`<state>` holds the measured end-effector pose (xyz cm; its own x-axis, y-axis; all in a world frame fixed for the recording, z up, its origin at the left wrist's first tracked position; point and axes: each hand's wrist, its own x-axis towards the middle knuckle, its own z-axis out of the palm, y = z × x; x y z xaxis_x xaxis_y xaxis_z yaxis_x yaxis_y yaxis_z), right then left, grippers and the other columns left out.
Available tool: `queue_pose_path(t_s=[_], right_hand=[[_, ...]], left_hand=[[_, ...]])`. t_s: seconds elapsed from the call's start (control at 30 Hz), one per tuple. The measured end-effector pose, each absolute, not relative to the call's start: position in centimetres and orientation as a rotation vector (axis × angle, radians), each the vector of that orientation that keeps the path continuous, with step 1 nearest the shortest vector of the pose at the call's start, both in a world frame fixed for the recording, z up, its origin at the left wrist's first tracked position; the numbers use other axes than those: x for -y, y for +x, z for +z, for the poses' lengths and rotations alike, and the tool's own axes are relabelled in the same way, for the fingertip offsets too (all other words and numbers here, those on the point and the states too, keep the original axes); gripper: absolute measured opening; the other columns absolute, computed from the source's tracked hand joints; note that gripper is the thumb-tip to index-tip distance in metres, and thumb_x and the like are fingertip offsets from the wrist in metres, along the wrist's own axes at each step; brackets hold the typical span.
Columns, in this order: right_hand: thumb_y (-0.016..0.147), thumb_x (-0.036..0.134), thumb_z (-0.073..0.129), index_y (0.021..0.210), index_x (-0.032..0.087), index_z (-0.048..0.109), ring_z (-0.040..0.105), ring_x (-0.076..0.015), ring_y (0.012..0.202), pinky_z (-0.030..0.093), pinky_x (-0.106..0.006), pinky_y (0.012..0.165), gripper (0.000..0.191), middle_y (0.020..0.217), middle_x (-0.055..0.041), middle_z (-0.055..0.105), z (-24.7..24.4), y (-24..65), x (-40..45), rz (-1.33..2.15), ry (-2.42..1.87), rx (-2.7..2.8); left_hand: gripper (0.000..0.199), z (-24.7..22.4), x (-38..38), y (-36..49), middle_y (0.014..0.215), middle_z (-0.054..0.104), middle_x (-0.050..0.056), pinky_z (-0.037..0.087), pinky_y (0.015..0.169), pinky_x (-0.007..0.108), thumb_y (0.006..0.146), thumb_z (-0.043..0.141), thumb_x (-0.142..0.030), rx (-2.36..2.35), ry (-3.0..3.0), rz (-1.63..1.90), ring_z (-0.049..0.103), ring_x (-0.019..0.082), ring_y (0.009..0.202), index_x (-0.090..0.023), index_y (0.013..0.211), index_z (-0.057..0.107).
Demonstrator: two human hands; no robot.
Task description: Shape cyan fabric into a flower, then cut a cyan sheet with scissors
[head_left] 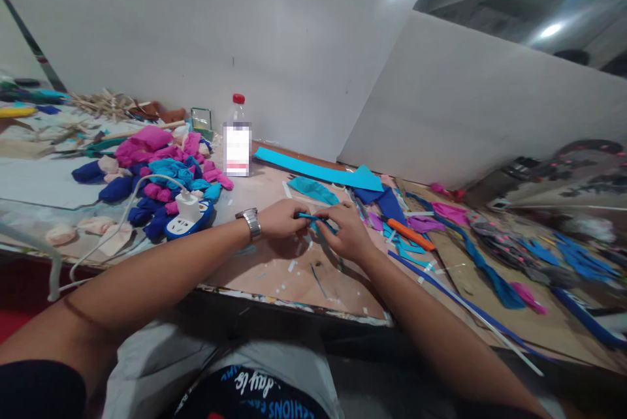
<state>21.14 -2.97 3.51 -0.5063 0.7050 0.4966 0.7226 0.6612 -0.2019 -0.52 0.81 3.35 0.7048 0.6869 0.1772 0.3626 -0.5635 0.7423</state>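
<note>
Both hands meet over the near part of the table, pinching a small blue strip (309, 217) that looks like paper or cloth. My left hand (280, 218), with a metal watch on its wrist, is closed on the strip's left end. From the other side, my right hand (347, 231) grips it with thumb and fingers. The strip is partly hidden by the fingers. Just beyond the hands lies a flat teal piece (313, 190), and behind that a long bright-blue strip (313, 170). An orange-handled cutter (409, 234) rests right of my right hand.
A red-capped bottle (238, 145) stands near the wall. Left of my hands are a power strip (190, 218) with a white cable and a heap of pink and blue bundles (151, 145). Blue and white strips (470, 307) cross the table at right. The table's front edge (294, 305) is close.
</note>
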Motion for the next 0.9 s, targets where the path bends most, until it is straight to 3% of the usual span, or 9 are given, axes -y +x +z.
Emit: queue_pose_path(t_s=[0.2,0.5,0.7,0.9], right_hand=[[0.094,0.024,0.06,0.092,0.021,0.071,0.069,-0.024,0.087,0.034,-0.046,0.096,0.011,0.09,-0.0051,0.078,3.4,21.2,2.8,-0.097,-1.098,2.348],[0.093,0.025,0.063,0.096,0.022,0.072,0.069,-0.0226,0.086,0.036,-0.042,0.091,0.01,0.091,-0.0045,0.079,3.4,21.1,2.7,-0.062,-1.02,2.352],[0.092,0.022,0.062,0.096,0.023,0.072,0.069,-0.0217,0.086,0.035,-0.042,0.094,0.011,0.091,-0.0036,0.079,3.6,21.1,2.7,-0.113,-0.994,2.35],[0.094,0.023,0.063,0.1,0.023,0.073,0.069,-0.0217,0.087,0.033,-0.043,0.096,0.012,0.092,-0.0032,0.079,3.8,21.1,2.9,-0.15,-1.004,2.37]], left_hand=[[0.021,3.3,-0.6,-0.6,0.074,0.073,0.001,0.043,0.066,0.024,0.091,0.055,-0.027,-0.826,2.225,0.586,0.065,0.014,0.069,-0.016,0.079,0.069],[0.02,3.1,-0.6,-0.3,0.074,0.074,0.001,0.045,0.069,0.025,0.089,0.054,-0.023,-0.802,2.168,0.565,0.067,0.015,0.071,-0.017,0.079,0.069],[0.042,2.4,-1.2,0.1,0.07,0.07,0.004,0.049,0.067,0.026,0.099,0.044,-0.041,-0.698,1.894,0.51,0.065,0.014,0.066,-0.014,0.075,0.065],[0.041,1.6,-1.7,0.2,0.071,0.069,0.003,0.047,0.063,0.024,0.095,0.054,-0.05,-0.723,1.833,0.542,0.064,0.013,0.066,-0.015,0.077,0.063]])
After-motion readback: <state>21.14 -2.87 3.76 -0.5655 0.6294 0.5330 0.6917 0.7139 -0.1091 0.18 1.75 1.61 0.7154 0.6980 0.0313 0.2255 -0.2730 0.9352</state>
